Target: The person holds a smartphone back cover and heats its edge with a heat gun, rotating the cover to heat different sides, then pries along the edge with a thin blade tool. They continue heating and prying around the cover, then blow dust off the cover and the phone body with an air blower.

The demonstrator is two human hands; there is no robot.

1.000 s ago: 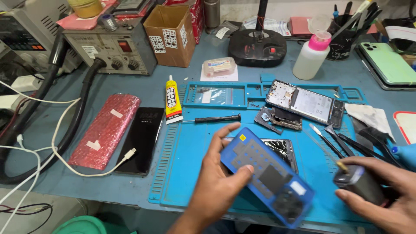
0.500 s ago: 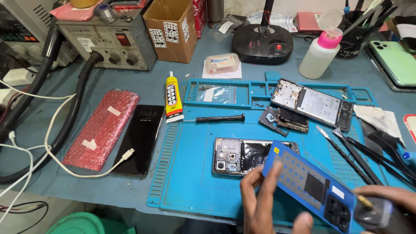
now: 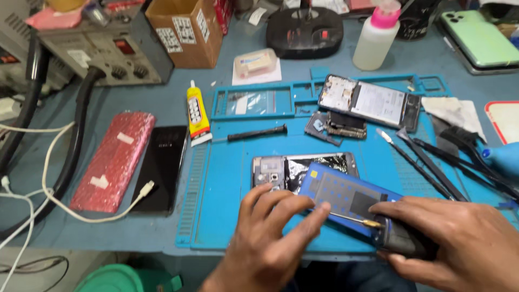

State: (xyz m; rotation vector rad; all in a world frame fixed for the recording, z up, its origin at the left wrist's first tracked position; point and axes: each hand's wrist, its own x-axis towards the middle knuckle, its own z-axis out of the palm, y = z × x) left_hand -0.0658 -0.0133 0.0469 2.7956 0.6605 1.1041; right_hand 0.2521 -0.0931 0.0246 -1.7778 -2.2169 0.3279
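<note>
My left hand (image 3: 265, 232) curls its fingers over the near left end of a flat blue pad (image 3: 346, 197). The pad lies tilted across the right part of an opened phone (image 3: 286, 170) on the blue work mat (image 3: 227, 178). My right hand (image 3: 459, 240) grips a dark powered screwdriver (image 3: 403, 243). Its thin bit (image 3: 351, 219) lies over the pad and points left, with the tip right at my left index finger.
On the mat lie a black screwdriver (image 3: 257, 132), a yellow glue tube (image 3: 197, 113), a second opened phone (image 3: 367, 103) and several pry tools (image 3: 432, 162). A red wrapped package (image 3: 113, 159) and a black phone (image 3: 162, 165) with a white cable lie left. A cardboard box (image 3: 186, 30) and a white bottle (image 3: 376, 40) stand behind.
The blue pad came down from being held up and now lies over the opened phone. My right hand brought the screwdriver in over it. The view moved closer.
</note>
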